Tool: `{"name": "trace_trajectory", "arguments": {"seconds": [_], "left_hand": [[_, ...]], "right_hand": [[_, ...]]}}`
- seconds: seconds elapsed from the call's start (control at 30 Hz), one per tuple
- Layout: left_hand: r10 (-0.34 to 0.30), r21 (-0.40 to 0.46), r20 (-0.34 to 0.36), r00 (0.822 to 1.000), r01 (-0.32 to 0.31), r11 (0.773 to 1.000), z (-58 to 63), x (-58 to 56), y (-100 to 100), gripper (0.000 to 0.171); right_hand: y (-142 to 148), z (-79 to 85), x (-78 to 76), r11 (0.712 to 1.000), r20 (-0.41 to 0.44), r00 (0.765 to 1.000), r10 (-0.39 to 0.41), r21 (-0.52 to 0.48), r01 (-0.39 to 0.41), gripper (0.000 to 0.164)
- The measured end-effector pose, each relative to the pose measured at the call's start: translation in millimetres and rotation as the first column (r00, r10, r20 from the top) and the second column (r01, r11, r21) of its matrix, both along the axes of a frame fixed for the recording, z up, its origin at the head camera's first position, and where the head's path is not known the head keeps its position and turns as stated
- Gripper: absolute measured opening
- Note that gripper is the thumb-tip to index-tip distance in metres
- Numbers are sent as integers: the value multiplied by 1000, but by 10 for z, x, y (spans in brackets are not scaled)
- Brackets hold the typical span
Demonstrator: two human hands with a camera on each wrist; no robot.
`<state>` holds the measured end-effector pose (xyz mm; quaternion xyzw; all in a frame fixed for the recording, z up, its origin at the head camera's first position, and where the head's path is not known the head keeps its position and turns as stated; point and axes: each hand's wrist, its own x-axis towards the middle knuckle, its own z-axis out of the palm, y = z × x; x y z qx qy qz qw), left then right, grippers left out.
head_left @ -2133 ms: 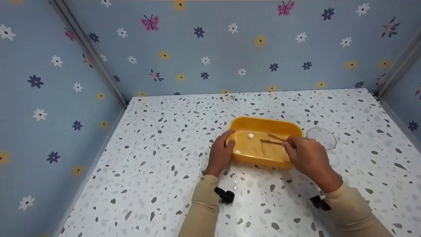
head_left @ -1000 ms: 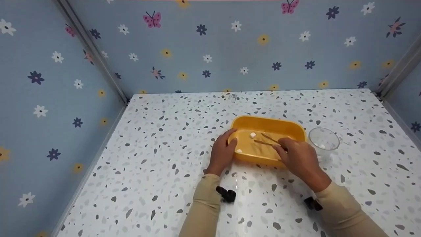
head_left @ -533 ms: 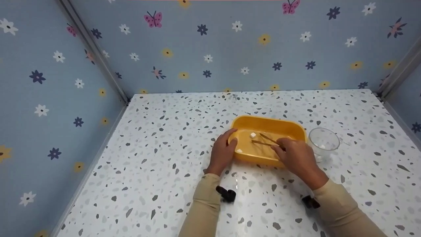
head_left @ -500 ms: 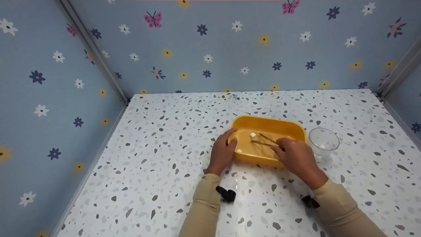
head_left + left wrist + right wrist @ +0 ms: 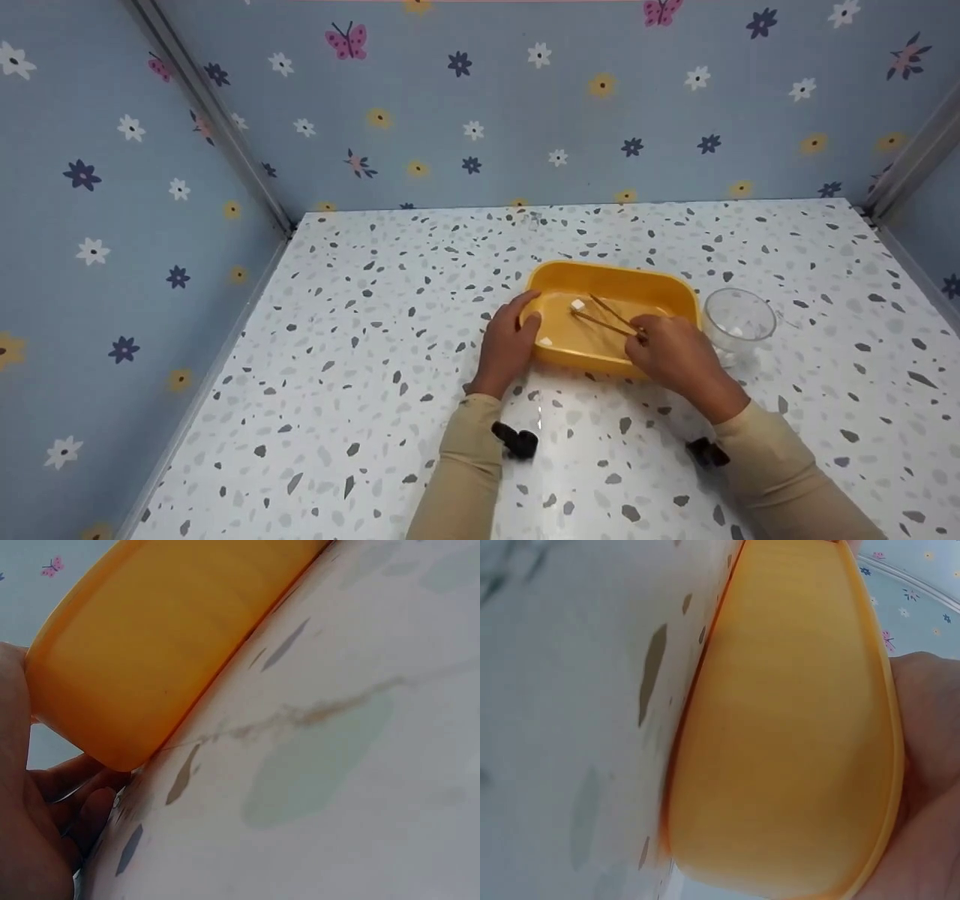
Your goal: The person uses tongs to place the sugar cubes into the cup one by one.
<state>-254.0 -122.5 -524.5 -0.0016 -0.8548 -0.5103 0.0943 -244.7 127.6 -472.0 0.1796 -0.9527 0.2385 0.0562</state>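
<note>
My left hand [image 5: 507,346] grips the left end of a yellow plastic tray [image 5: 615,274]. In the left wrist view, fingers [image 5: 67,784] curl by the tray's bottom corner. My right hand [image 5: 679,356], over the tray's right part, holds a tweezer-like pair of thin brown prongs [image 5: 606,322]; their rear end is hidden in the hand. The prong tips stand apart, the nearer one at or beside a small white cube [image 5: 577,304] on the tray floor. Another white piece [image 5: 546,342] lies near the tray's front left corner. The right wrist view shows the tray's outer wall [image 5: 780,720].
Just right of the tray stands a clear glass bowl [image 5: 740,291] with something small and white inside. The speckled white table [image 5: 405,300] meets flowered blue panels [image 5: 510,97] at the back and sides. Black wrist cameras [image 5: 517,441] sit by both sleeves.
My right hand and the prongs have moved left across the tray towards the white cube. The nearer tip has risen to the cube's lower edge. My left hand keeps its hold.
</note>
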Motion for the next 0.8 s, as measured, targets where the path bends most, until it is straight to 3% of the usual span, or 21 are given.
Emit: {"name": "trace_trajectory", "arguments": {"seconds": [0.3,0.8], "left_hand": [[-6,6,8,1000,5,1000,14,-5,5,43],[-5,-4,-5,1000,5,1000,-2,-12,-4,41]], "right_hand": [[-12,-1,13,1000,-8,1000,5,1,-5,21],[-23,-22,50,1000,-113,993,14,21,-11,17]]}}
